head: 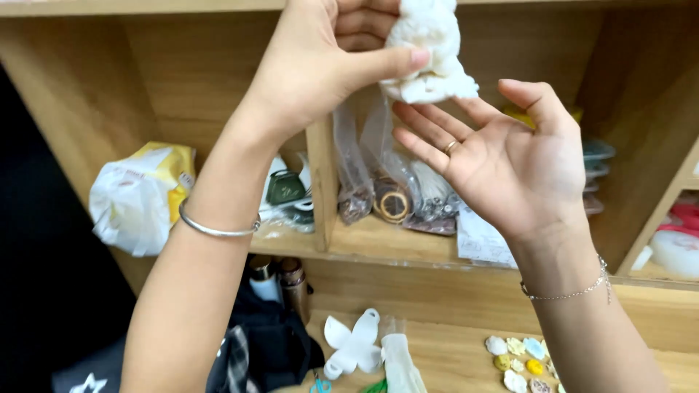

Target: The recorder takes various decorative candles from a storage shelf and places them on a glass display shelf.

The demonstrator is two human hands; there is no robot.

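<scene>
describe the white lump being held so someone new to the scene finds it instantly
Look at the wooden shelf unit, top centre, above its upright divider. The left hand pinches a white lump there, over the open right hand. Unlike the clear bags below, it is opaque, soft-looking and crumpled.

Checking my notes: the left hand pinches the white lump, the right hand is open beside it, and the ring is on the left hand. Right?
Not quite. The head view shows the ring on the right hand. The left hand does pinch the white lump.
</scene>
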